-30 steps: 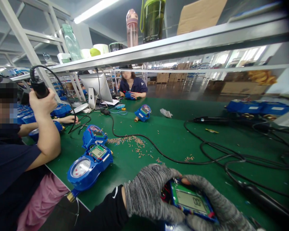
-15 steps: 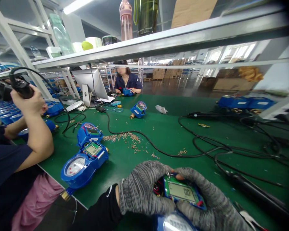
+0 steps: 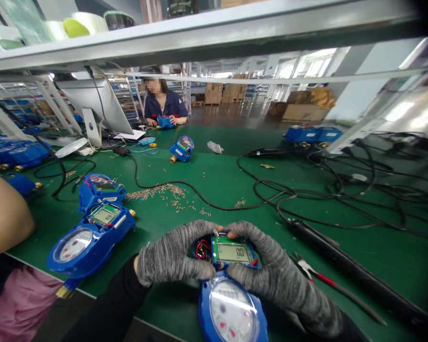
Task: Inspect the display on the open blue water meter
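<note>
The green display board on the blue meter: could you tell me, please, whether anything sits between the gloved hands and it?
Nothing visible does. The left hand and right hand already grip the green display board from both sides, atop the blue meter. Red wires bunch at the board's left edge, beside the left fingers.

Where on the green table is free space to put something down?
Bare mat lies between the scattered small parts and the black cables. It is crowded by the open blue meters at left, and around both hands: left hand, right hand.
</note>
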Tool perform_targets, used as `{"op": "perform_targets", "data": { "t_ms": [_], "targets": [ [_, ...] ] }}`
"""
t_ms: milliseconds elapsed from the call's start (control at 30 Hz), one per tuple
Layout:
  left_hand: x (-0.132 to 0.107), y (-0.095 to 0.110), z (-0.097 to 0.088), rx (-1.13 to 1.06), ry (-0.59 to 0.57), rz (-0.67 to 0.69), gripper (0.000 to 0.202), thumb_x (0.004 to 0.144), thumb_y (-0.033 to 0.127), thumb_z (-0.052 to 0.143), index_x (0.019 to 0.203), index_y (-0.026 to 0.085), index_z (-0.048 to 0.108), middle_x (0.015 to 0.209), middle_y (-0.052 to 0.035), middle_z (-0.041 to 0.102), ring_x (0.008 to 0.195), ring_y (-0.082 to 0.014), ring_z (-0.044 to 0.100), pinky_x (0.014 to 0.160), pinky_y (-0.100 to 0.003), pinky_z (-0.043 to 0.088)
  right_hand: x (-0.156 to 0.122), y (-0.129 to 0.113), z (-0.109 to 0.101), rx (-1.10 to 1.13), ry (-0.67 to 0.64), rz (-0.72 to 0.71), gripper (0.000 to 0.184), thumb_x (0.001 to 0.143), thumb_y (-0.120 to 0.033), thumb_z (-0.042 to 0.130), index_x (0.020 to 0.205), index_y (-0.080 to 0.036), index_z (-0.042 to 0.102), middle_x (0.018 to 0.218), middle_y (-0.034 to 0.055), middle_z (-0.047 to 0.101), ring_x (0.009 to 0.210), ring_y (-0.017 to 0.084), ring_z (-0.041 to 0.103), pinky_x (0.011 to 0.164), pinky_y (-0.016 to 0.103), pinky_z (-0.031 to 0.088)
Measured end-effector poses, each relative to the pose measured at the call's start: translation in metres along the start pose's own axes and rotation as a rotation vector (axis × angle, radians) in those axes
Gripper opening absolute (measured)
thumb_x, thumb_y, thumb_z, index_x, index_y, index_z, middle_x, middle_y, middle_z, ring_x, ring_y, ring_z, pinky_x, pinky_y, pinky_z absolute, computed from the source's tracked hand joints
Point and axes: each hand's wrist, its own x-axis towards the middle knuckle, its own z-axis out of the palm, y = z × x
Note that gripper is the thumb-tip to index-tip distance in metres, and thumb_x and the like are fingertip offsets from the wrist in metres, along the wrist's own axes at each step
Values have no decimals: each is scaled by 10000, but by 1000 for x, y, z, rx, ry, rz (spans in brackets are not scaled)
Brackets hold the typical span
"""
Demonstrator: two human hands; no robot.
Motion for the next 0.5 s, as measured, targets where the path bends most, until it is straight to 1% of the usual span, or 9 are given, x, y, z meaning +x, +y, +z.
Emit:
{"op": "perform_targets", "data": {
  "t_ms": [100, 200, 333, 400, 500],
  "targets": [
    [2, -2, 4, 59, 30, 34, 627, 771, 341, 851, 1339, 244, 603, 1346, -85, 649, 1271, -271, 603, 1107, -444, 477, 3, -3, -2, 0, -17, -17, 445, 790, -258, 744, 1195, -283, 559, 1175, 62, 666, 1011, 261, 687, 829, 397, 598],
    [0, -6, 9, 248, 74, 119, 668, 793, 381, 819, 1392, 250, 554, 1378, -99, 633, 1278, -281, 599, 1114, -463, 474, 4, -4, -3, -11, -9, -28, 462, 787, -256, 757, 1202, -308, 561, 1187, 44, 667, 1030, 257, 681, 853, 402, 588],
    [-5, -11, 13, 495, 148, 233, 737, 817, 366, 778, 1473, 268, 457, 1421, -107, 603, 1317, -305, 567, 1145, -495, 445, 2, -5, -4, -33, 5, -32, 492, 764, -257, 786, 1202, -317, 570, 1178, 34, 678, 1047, 265, 673, 886, 425, 571],
    [-5, -11, 14, 518, 163, 242, 714, 820, 350, 770, 1461, 271, 466, 1403, -101, 615, 1306, -302, 576, 1135, -487, 456, 1, -6, -4, -34, -6, -19, 489, 759, -271, 791, 1197, -304, 575, 1183, 42, 678, 1049, 270, 669, 880, 423, 569],
    [-2, -5, 12, 386, 115, 184, 688, 808, 360, 791, 1427, 273, 503, 1380, -91, 631, 1268, -291, 605, 1102, -461, 490, 1, -5, -5, -32, -14, -3, 479, 754, -258, 782, 1186, -290, 577, 1178, 43, 674, 1048, 264, 662, 883, 416, 560]
  ]
}}
